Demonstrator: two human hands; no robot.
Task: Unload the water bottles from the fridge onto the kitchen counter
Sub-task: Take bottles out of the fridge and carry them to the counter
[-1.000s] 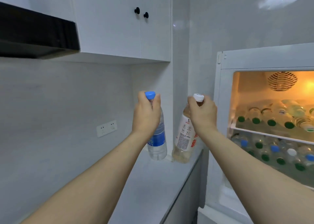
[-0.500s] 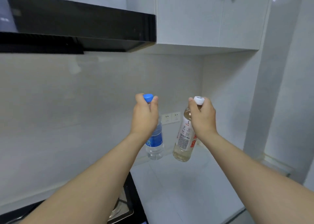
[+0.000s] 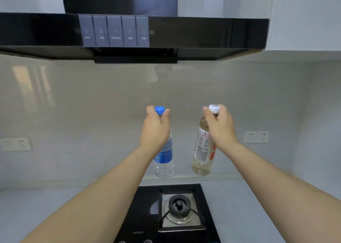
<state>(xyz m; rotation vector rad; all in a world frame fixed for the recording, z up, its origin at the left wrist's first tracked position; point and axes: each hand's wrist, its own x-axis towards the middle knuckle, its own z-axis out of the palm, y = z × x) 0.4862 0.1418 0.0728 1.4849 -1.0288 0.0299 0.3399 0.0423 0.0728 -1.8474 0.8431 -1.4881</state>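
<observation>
Water bottles hang upright from our hands: our left hand (image 3: 154, 130) grips the blue-capped bottle (image 3: 164, 158) by the neck, our right hand (image 3: 220, 127) the white-capped bottle (image 3: 203, 150). Both are held in the air above the gas hob (image 3: 177, 211) set into the bench (image 3: 249, 206), under the range hood (image 3: 129, 34).

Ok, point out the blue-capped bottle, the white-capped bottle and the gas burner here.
blue-capped bottle (image 3: 164, 156), head view, on its blue label.
white-capped bottle (image 3: 202, 150), head view, on its white label.
gas burner (image 3: 179, 206), head view, on the black burner cap.
</observation>
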